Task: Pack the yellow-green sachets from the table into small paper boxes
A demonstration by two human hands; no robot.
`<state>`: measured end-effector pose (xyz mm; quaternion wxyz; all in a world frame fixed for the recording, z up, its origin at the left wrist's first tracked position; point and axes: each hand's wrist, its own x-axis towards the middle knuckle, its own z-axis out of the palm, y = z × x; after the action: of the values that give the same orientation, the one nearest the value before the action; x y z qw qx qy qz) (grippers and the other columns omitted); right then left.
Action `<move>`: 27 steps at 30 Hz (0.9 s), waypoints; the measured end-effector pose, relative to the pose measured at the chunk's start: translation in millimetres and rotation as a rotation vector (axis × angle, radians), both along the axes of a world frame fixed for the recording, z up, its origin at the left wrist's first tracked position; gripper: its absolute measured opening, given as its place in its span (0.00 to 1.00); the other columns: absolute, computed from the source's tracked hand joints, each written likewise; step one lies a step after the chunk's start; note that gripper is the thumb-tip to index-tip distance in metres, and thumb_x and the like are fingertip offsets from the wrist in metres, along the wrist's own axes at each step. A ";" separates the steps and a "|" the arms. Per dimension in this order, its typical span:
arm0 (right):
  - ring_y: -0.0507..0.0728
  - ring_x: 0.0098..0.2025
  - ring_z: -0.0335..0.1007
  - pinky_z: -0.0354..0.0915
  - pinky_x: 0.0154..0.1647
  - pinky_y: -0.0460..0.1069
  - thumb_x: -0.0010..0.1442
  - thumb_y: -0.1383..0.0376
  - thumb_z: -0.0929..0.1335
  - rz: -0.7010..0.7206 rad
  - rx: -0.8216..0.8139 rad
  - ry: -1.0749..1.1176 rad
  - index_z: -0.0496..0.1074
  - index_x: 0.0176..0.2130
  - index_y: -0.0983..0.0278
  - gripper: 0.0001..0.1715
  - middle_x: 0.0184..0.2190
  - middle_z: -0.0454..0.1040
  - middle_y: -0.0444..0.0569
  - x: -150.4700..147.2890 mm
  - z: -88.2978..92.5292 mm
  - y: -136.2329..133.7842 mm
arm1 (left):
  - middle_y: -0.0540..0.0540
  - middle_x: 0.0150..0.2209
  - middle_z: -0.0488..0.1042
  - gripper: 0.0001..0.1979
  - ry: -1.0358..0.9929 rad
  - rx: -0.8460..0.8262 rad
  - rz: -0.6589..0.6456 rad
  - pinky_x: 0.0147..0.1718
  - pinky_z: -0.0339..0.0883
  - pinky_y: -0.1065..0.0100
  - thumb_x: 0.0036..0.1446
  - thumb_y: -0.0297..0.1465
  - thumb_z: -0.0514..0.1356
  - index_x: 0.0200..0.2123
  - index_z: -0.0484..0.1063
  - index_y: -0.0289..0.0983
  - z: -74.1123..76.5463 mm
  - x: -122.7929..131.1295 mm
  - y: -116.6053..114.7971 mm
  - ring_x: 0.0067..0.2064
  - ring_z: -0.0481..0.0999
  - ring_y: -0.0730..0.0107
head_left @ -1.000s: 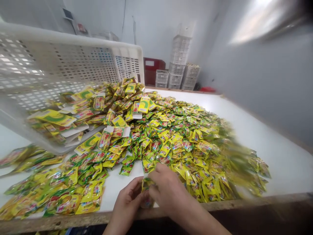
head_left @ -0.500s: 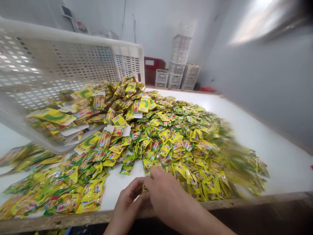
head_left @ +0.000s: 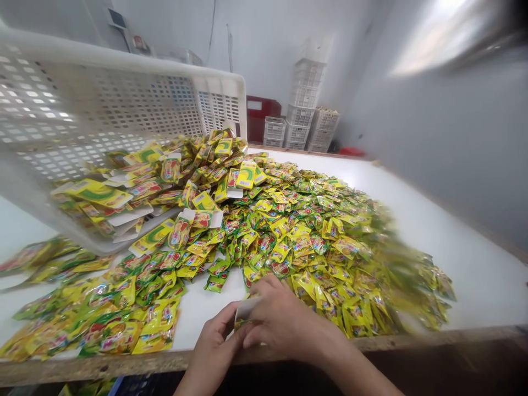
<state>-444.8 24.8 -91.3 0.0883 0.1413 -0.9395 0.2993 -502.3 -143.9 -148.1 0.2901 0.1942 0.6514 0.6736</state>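
Note:
A small carton [head_left: 246, 309] shows a pale flap and a sliver of yellow between my two hands at the table's front edge. My left hand [head_left: 216, 344] is closed on its left side, thumb and fingers pinching it. From the right, my right hand [head_left: 280, 319] curls over the carton with its fingers on the flap; most of the carton is hidden behind this hand. Just beyond lies a heap of small yellow and green sachets [head_left: 301, 247]. More sachets [head_left: 119, 330] are spread left of my hands.
A white perforated crate [head_left: 140, 69] lies tipped on its side at the left, yellow cartons [head_left: 179, 231] spilling from its mouth. The white table [head_left: 416, 203] has a worn wooden edge [head_left: 136, 363]. Stacked crates [head_left: 299, 121] stand beyond, near the wall.
The carton's pale flap has come into view between my hands. My right hand's fingers have shifted on it, while the left hand stays almost in place. The view has moved slightly.

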 end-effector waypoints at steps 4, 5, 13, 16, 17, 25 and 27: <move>0.58 0.46 0.65 0.64 0.47 0.53 0.61 0.62 0.68 -0.196 -0.392 -0.027 0.77 0.42 0.57 0.09 0.43 0.72 0.49 10.0 -8.5 -1.1 | 0.46 0.49 0.78 0.20 -0.045 -0.014 -0.003 0.51 0.65 0.62 0.56 0.38 0.63 0.51 0.75 0.41 -4.6 -1.8 -7.3 0.48 0.74 0.56; 0.56 0.43 0.67 0.66 0.42 0.51 0.61 0.64 0.68 -0.287 -0.554 -0.062 0.75 0.45 0.58 0.11 0.42 0.72 0.49 12.8 -13.0 -2.0 | 0.46 0.50 0.77 0.20 -0.094 -0.002 0.014 0.55 0.62 0.61 0.58 0.39 0.60 0.53 0.74 0.42 -3.3 -1.8 -9.5 0.52 0.72 0.56; 0.44 0.16 0.48 0.43 0.15 0.41 0.43 0.65 0.74 -0.494 -1.308 -0.541 0.71 0.26 0.65 0.10 0.16 0.61 0.36 7.6 -36.0 -20.8 | 0.43 0.39 0.80 0.13 -0.345 0.032 -0.084 0.49 0.64 0.62 0.53 0.33 0.64 0.42 0.79 0.37 24.1 -7.4 -8.4 0.45 0.75 0.57; 0.45 0.19 0.52 0.47 0.15 0.40 0.43 0.64 0.75 -0.602 -1.223 -0.379 0.73 0.22 0.66 0.09 0.18 0.63 0.39 -1.6 -33.4 -24.9 | 0.43 0.39 0.80 0.15 -0.330 0.030 0.034 0.47 0.66 0.63 0.52 0.35 0.65 0.43 0.79 0.37 25.1 -8.9 -2.8 0.44 0.76 0.58; 0.46 0.20 0.55 0.51 0.16 0.41 0.46 0.62 0.74 -0.579 -1.196 -0.327 0.76 0.24 0.65 0.08 0.21 0.65 0.41 -2.6 -32.9 -24.7 | 0.42 0.41 0.80 0.17 -0.324 0.033 0.076 0.49 0.66 0.62 0.51 0.36 0.66 0.45 0.79 0.37 23.4 -9.5 -2.4 0.46 0.76 0.57; 0.49 0.22 0.67 0.66 0.20 0.44 0.52 0.54 0.74 -0.403 -1.098 -0.262 0.81 0.34 0.62 0.15 0.32 0.72 0.47 -0.5 -35.9 -19.7 | 0.45 0.43 0.81 0.17 -0.061 -0.063 0.237 0.49 0.71 0.64 0.45 0.40 0.70 0.39 0.82 0.40 2.8 -14.0 -10.1 0.49 0.77 0.54; 0.49 0.20 0.66 0.66 0.18 0.45 0.50 0.55 0.75 -0.454 -1.097 -0.255 0.80 0.34 0.63 0.15 0.28 0.72 0.45 -3.9 -39.8 -21.9 | 0.46 0.42 0.81 0.18 -0.016 -0.076 0.249 0.46 0.72 0.66 0.47 0.40 0.69 0.41 0.81 0.41 1.9 -14.6 -7.2 0.47 0.78 0.56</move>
<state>-448.7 2.9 -131.1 0.0966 -0.1656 -0.6582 0.7281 -516.9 -151.1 -146.2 0.2168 0.0954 0.6933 0.6806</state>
